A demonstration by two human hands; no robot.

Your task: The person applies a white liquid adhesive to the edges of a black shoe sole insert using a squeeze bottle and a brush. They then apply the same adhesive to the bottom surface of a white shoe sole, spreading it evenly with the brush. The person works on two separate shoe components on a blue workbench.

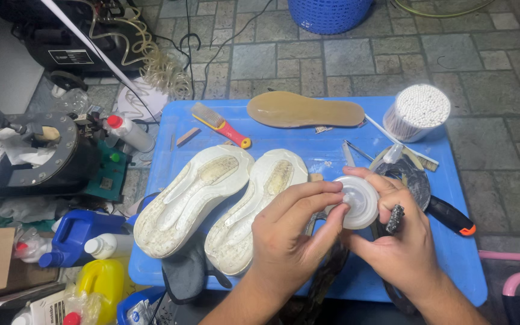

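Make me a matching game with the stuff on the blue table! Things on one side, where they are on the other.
Things:
1. round white container
2. brown insole
3. brush with red handle
4. tub of cotton swabs

Places:
A. far right corner of the blue table
B. between the left hand and the right hand
C. far edge, in the middle
D. just beyond the two white shoe soles

Pairs: 1-B, 2-C, 3-D, 4-A

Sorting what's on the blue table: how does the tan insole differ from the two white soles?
The tan insole is flat, thin and lies crosswise at the far edge; the white soles are thicker, grooved, dirty and lie side by side, angled toward the left hand. All rest on the blue table.
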